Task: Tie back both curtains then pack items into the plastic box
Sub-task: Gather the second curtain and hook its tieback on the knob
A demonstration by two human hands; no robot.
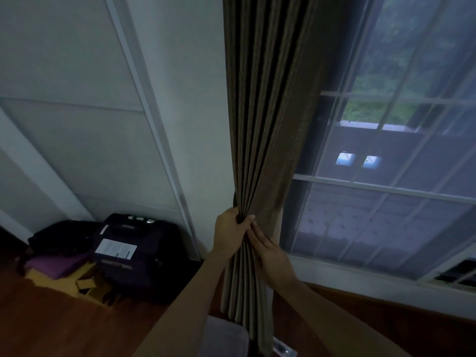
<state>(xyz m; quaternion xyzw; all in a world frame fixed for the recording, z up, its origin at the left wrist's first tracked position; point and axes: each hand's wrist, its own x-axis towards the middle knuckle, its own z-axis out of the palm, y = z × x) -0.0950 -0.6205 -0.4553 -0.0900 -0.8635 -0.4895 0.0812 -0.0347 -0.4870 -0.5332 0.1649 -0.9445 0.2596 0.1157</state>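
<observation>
Brown pleated curtain (265, 124) cloth is bunched in the left hand (230, 234), whose fingers curl tightly round the gathered folds. The right hand (270, 255) lies just beside and below it, fingers nearly straight and pressed flat against the same folds. The curtain hangs between a white wall (180, 99) and the window (386, 189). Under the forearms a pale box (226, 336) shows partly. A dark suitcase (134, 256) stands on the wooden floor (51, 318) by the wall.

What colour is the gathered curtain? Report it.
The curtain is brown, best seen in the head view.
</observation>
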